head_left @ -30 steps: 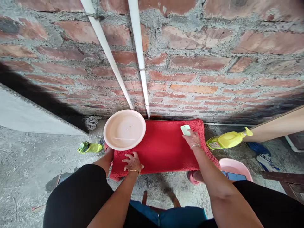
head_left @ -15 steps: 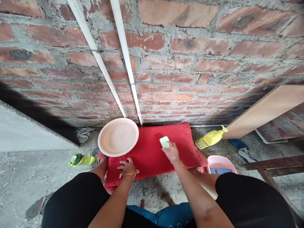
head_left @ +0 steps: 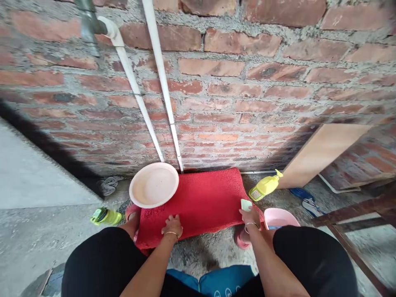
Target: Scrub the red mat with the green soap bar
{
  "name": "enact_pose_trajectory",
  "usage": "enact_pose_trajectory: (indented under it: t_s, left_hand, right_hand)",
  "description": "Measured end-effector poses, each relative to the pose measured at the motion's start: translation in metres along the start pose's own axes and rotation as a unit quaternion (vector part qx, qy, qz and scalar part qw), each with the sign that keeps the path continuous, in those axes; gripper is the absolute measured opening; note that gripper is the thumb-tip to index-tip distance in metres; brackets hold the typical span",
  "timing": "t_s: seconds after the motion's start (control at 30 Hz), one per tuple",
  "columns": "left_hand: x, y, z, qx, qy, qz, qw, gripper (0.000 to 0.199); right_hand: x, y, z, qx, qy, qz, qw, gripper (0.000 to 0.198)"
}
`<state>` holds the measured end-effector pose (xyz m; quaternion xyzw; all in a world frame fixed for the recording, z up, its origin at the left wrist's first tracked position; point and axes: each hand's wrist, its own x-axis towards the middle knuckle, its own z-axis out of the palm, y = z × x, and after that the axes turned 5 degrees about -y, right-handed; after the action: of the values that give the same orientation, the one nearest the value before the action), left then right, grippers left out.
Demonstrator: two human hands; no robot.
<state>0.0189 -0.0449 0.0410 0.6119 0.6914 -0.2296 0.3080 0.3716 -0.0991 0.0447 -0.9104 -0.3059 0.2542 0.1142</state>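
Observation:
A thick red mat (head_left: pixel 210 202) is spread over a low support in front of me, its near edge hanging down. My left hand (head_left: pixel 173 226) rests on the mat near its front edge, fingers bent but apart, holding nothing. At the mat's right end, my right hand (head_left: pixel 251 216) grips a pale green bar of soap (head_left: pixel 246 205), a small rounded block whose lower part the fingers hide. A pale pink basin (head_left: pixel 136 198) sits on the mat's far left corner.
A yellow pump bottle (head_left: pixel 264 187) stands beyond the right end, with a pink tub (head_left: pixel 281 216) nearer me. On the left floor lies a green bottle (head_left: pixel 107 216) near a grey rag (head_left: pixel 109 185). White pipes (head_left: pixel 167 103) run down the brick wall (head_left: pixel 222 123).
My right hand has carried the soap from the mat's middle to its right end. My left hand has shifted slightly right, its fingers less spread. The view has tilted up.

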Motion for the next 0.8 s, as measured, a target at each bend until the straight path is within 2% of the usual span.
enact_pose_trajectory:
  t_s: [0.07, 0.1, 0.17, 0.27, 0.33, 0.4, 0.5, 0.57, 0.67, 0.73, 0.8]
  left_hand:
    - [-0.007, 0.000, 0.002, -0.005, -0.017, 0.019, 1.000, 0.052]
    - [-0.009, -0.001, 0.004, -0.007, -0.022, 0.019, 1.000, 0.053]
    - [-0.010, -0.008, 0.005, -0.005, -0.024, -0.004, 1.000, 0.058]
    - [-0.003, -0.020, 0.005, 0.002, -0.015, -0.063, 0.998, 0.079]
    - [0.003, -0.025, 0.004, 0.007, -0.034, -0.074, 0.997, 0.094]
    - [0.009, -0.027, 0.005, 0.030, -0.051, -0.056, 0.997, 0.103]
    - [0.014, -0.025, 0.008, 0.073, -0.031, -0.029, 0.996, 0.106]
    - [0.015, -0.023, 0.009, 0.079, -0.019, -0.023, 0.996, 0.102]
    - [0.014, -0.020, 0.006, 0.071, -0.017, -0.026, 0.997, 0.097]
    - [0.014, -0.019, 0.002, 0.069, -0.024, -0.035, 0.997, 0.095]
    - [0.014, -0.018, -0.001, 0.073, -0.034, -0.044, 0.996, 0.093]
  right_hand:
    - [-0.001, -0.006, 0.012, -0.007, -0.017, 0.004, 1.000, 0.062]
    - [-0.004, -0.014, 0.022, -0.015, -0.031, -0.022, 0.999, 0.063]
    - [-0.014, -0.037, 0.045, -0.042, -0.061, -0.107, 0.991, 0.060]
    - [-0.040, -0.078, 0.077, -0.116, -0.091, -0.223, 0.964, 0.055]
    - [-0.060, -0.106, 0.092, -0.177, -0.114, -0.306, 0.928, 0.054]
    - [-0.077, -0.135, 0.105, -0.226, -0.145, -0.391, 0.880, 0.052]
    - [-0.094, -0.176, 0.124, -0.260, -0.182, -0.478, 0.819, 0.049]
    - [-0.099, -0.200, 0.136, -0.272, -0.195, -0.494, 0.803, 0.048]
    - [-0.095, -0.224, 0.148, -0.278, -0.216, -0.485, 0.800, 0.050]
    - [-0.084, -0.228, 0.150, -0.270, -0.222, -0.471, 0.810, 0.052]
    - [-0.067, -0.218, 0.145, -0.253, -0.213, -0.447, 0.831, 0.054]
